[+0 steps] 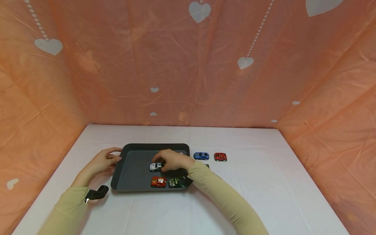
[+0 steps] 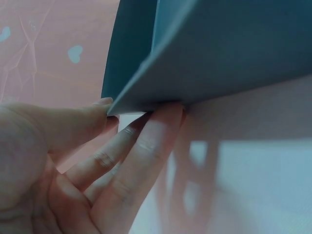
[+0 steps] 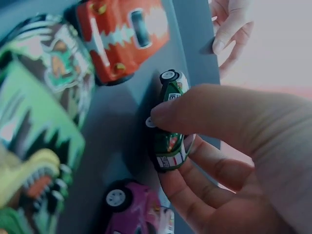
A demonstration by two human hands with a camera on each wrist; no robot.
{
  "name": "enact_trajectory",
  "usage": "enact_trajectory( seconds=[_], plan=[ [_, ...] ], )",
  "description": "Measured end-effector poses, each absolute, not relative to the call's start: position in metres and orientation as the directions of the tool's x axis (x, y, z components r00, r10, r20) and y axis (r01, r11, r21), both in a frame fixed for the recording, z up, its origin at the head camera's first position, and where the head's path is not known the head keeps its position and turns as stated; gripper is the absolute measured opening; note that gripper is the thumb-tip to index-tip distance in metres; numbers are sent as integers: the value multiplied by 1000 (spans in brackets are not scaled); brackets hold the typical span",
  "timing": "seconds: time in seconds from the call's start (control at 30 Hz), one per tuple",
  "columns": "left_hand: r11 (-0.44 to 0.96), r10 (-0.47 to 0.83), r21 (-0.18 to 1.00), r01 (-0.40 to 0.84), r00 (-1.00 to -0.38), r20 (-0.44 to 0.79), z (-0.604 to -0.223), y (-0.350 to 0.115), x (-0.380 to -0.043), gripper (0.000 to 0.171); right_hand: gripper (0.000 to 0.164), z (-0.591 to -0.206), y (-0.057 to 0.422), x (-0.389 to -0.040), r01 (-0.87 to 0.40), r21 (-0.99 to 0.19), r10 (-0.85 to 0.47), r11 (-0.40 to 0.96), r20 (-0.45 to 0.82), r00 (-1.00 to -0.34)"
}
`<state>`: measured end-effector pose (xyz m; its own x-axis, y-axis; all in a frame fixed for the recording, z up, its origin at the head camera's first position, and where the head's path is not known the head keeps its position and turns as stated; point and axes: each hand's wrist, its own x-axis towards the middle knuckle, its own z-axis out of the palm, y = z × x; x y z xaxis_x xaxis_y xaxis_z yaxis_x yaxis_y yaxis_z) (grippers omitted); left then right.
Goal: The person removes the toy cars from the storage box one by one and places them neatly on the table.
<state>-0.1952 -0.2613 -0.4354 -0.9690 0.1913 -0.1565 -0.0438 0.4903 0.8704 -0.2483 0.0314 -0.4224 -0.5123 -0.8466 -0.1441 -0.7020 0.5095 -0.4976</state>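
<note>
The right hand (image 1: 173, 160) pinches a white and green toy car (image 1: 155, 167) by its sides, thumb on one flank and fingers on the other; the car is inside the grey tray (image 1: 132, 171), over its middle, though whether its wheels touch the floor I cannot tell; the left hand (image 1: 101, 161) grips the tray's left edge, thumb at the rim and fingertips against the outside of the wall; in the tray, nearer the person, a red car (image 1: 158, 182) sits just beside a green car (image 1: 175, 182), and a purple car (image 3: 131, 207) shows near the right hand; a blue car (image 1: 201, 156) and a spotted red car (image 1: 220, 156) stand right of the tray on the white table (image 1: 264, 182); orange-pink cloth (image 1: 164, 58) with pale hearts hangs behind and at both sides
</note>
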Motion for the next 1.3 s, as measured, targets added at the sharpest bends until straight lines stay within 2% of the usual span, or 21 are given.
enact_trajectory(
  seconds=[0.33,0.97,1.3],
  plan=[
    [501,208,865,-23,-967,-147,-436,-262,-196,43,42,-410,54,-243,-726,-517,-869,453,-75,-489],
    [518,216,855,-14,-965,-147,-438,-265,-198,44,47,-403,152,-238,-583,-649,-781,488,-27,-624],
    [511,227,859,-3,-964,-138,-436,-264,-198,44,43,-410,213,-224,-522,-677,-700,519,14,-714]
  ],
)
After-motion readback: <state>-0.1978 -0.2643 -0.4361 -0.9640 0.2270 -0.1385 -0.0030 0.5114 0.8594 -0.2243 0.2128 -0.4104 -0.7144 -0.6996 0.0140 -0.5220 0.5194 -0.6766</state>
